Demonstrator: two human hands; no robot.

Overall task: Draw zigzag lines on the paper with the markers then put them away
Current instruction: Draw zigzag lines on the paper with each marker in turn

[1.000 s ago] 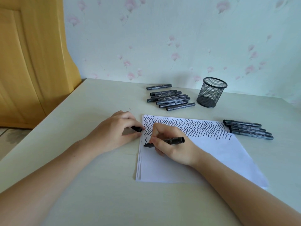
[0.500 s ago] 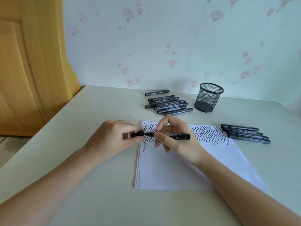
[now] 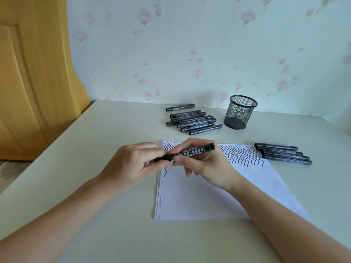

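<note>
Right now the two hands are holding one black marker up over the top left part of the paper. The right hand is gripping the marker's body with closed fingers. The left hand is pinching the marker's left end, where the cap seems to be, also with closed fingers. I think the cap is being pushed on, but I cannot be sure.

Many rows of zigzag lines are filling the top of the paper. One new row is only just starting at the left edge, and the lower part of the sheet is blank.

A bunch of markers is lying on the desk at about 12 o'clock from the hands. Four more markers are lying at 3 o'clock, just beside the paper. The mesh pen cup at 1 o'clock is looking empty. So I judge the drawing is well along, and the putting away is not yet started.

The held marker is lying almost flat. Its long side is running from 8 o'clock up to 2 o'clock, with the far end pointing toward the pen cup side.
</note>
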